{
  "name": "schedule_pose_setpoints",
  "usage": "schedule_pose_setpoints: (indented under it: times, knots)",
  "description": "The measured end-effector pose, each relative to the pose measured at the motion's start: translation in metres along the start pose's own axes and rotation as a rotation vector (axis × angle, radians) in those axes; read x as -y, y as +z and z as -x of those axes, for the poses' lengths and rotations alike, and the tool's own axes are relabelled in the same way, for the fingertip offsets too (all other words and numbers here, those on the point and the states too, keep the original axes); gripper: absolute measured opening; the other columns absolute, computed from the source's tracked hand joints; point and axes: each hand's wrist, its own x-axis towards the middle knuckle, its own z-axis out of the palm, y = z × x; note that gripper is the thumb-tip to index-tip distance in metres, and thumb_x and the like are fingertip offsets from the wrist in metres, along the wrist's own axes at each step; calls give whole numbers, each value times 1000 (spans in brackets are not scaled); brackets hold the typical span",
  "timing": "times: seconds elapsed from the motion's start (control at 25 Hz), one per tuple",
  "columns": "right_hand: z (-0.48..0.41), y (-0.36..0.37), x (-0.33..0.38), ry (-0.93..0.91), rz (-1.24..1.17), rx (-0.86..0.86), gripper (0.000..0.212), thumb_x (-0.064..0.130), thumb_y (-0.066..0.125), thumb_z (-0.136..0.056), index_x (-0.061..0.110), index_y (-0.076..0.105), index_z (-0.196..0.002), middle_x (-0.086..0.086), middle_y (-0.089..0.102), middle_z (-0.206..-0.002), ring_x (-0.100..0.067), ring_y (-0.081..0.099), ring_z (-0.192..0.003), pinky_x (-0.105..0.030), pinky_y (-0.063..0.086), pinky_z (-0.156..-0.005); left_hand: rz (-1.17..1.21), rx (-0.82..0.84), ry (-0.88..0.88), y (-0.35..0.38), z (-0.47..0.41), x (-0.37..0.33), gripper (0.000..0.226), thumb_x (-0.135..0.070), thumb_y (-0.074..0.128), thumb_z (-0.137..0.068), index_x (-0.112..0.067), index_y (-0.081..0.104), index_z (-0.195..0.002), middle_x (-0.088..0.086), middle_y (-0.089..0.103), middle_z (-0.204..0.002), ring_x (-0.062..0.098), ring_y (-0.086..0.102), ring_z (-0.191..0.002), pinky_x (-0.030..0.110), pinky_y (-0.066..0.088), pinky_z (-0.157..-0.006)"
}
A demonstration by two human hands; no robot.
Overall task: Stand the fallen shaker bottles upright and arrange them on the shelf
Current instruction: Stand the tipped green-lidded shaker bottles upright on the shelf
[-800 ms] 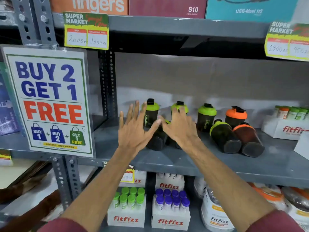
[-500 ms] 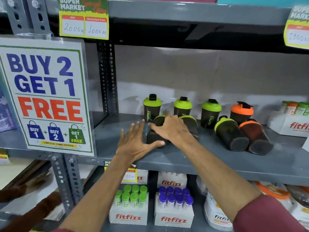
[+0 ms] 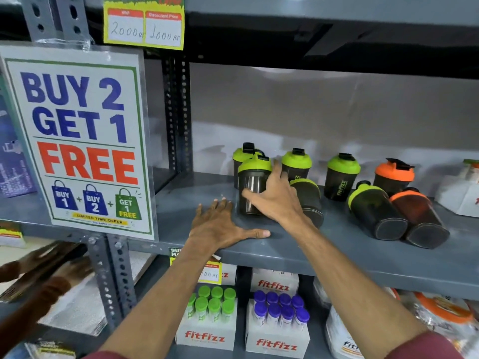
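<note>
My right hand [image 3: 278, 196] grips a dark shaker bottle with a green lid [image 3: 252, 183], which stands upright on the grey shelf [image 3: 337, 252]. My left hand [image 3: 220, 228] lies flat and open on the shelf just left of it. Behind it stand three upright green-lidded shakers [image 3: 340, 176] and an orange-lidded one [image 3: 394, 176]. Another green-lidded shaker [image 3: 309, 200] lies on its side right behind my right hand. Further right, a green-lidded shaker [image 3: 375, 211] and an orange-lidded shaker [image 3: 420, 218] also lie on their sides.
A "Buy 2 Get 1 Free" sign [image 3: 80, 141] hangs on the left upright. A white Fitfizz box [image 3: 461, 195] sits at the shelf's right end. Below are Fitfizz boxes of green-capped [image 3: 210, 320] and purple-capped tubes [image 3: 280, 322]. Another person's arm [image 3: 39, 294] is at lower left.
My right hand has stood one fallen green-lidded shaker upright. My left hand has dropped flat onto the shelf. The camera has moved closer and lower.
</note>
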Motion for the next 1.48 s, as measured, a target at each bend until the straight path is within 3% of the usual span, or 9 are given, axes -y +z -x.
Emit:
schedule_pose_setpoints:
  times: [0.36,0.48,0.6,0.68,0.8,1.08,1.2,1.28,1.48]
  knots:
    - [13,17,-13,-79,-189,-45,107,30,74,-77,25,4,-158,-8,31,-153,-38,53,-128,-46,48,-98,-9,-18,10,-1,2,0,153,-111,29,-42,-18,14,-162,3,12,-171,21,9,-158,54,3,-126]
    - [17,4,0,-116,-23,-91,114,44,74,-79,18,-1,-160,-10,19,-162,-39,50,-132,-45,51,-93,3,-5,20,-1,2,0,151,-110,30,-44,-18,12,-162,3,10,-172,20,7,-158,54,2,-126]
    - [-1,-32,35,-249,307,-317,98,67,58,-83,14,21,-157,-12,45,-147,-35,54,-124,-41,50,-79,38,-2,10,-1,2,1,153,-111,30,-42,-18,15,-162,2,10,-172,19,6,-158,54,0,-126]
    - [-28,-53,59,-288,524,-180,90,77,48,-84,14,39,-148,-13,57,-139,-38,59,-120,-43,50,-84,41,-1,12,-1,0,1,154,-112,29,-41,-18,15,-162,2,9,-172,19,6,-158,54,0,-126]
    - [-62,-64,79,-182,889,378,94,81,48,-82,14,42,-148,-10,50,-147,-35,54,-128,-42,46,-94,44,-13,17,0,1,2,153,-112,29,-41,-18,15,-162,1,10,-172,19,7,-158,53,1,-126]
    - [-85,-64,98,-245,1042,642,93,48,83,-75,31,35,-152,-1,44,-153,-33,51,-132,-45,47,-103,51,-22,16,3,-3,4,156,-113,28,-40,-18,15,-162,2,12,-172,20,7,-158,53,1,-126]
    - [-81,-56,99,-387,1177,643,90,20,92,-67,37,44,-141,-1,49,-140,-30,55,-112,-33,52,-73,52,-21,19,3,-2,4,155,-113,28,-39,-18,16,-162,2,12,-172,19,7,-158,53,2,-126]
    - [-79,-50,94,-480,1217,615,85,1,87,-69,39,47,-134,0,46,-133,-33,50,-114,-30,43,-57,52,-33,24,4,-3,4,155,-113,28,-39,-18,17,-161,1,14,-171,19,8,-158,54,3,-126]
    - [-84,-47,68,-737,1065,542,68,-13,60,-75,41,47,-113,-3,41,-113,-30,37,-101,-54,55,-75,50,-56,33,3,-3,3,152,-112,28,-41,-19,21,-161,1,18,-170,19,11,-157,55,4,-125]
